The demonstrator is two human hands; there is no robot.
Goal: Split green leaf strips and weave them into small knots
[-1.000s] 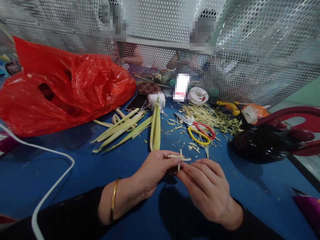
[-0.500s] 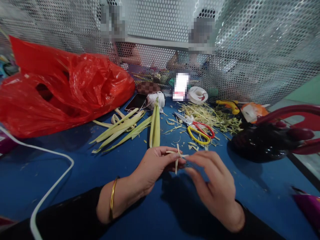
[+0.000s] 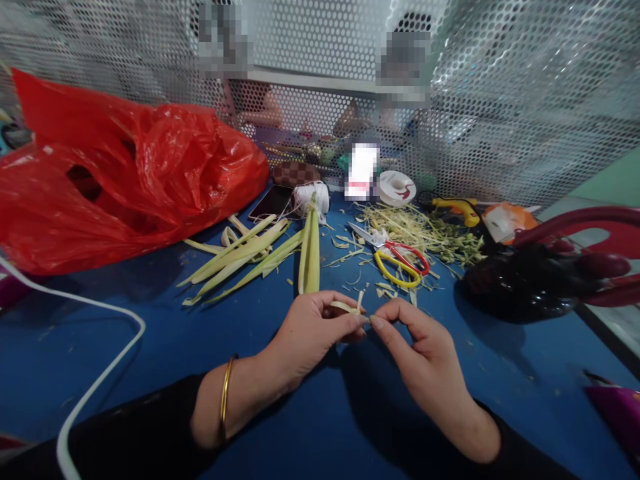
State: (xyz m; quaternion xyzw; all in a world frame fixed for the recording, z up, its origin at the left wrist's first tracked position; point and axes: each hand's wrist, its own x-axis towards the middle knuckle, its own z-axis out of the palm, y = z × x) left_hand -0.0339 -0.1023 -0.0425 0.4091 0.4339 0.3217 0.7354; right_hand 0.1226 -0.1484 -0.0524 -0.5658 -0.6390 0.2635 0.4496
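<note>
My left hand and my right hand meet fingertip to fingertip over a blue table. Both pinch a small piece of pale leaf strips folded together. The left hand's thumb and fingers curl around one end; the right hand's thumb and forefinger pinch the other. A gold bangle sits on my left wrist. Long green-yellow leaf strips lie just beyond the hands.
A red plastic bag fills the left. Scissors with red and yellow handles lie among leaf trimmings. A phone, white thread spool, tape roll, yellow glue gun, dark basket, white cable. People sit behind a perforated screen.
The crossed strips stuck out between the hands earlier; now they are drawn tighter and mostly hidden in the fingertips. My right hand turned from palm-down to a thumb-and-forefinger pinch.
</note>
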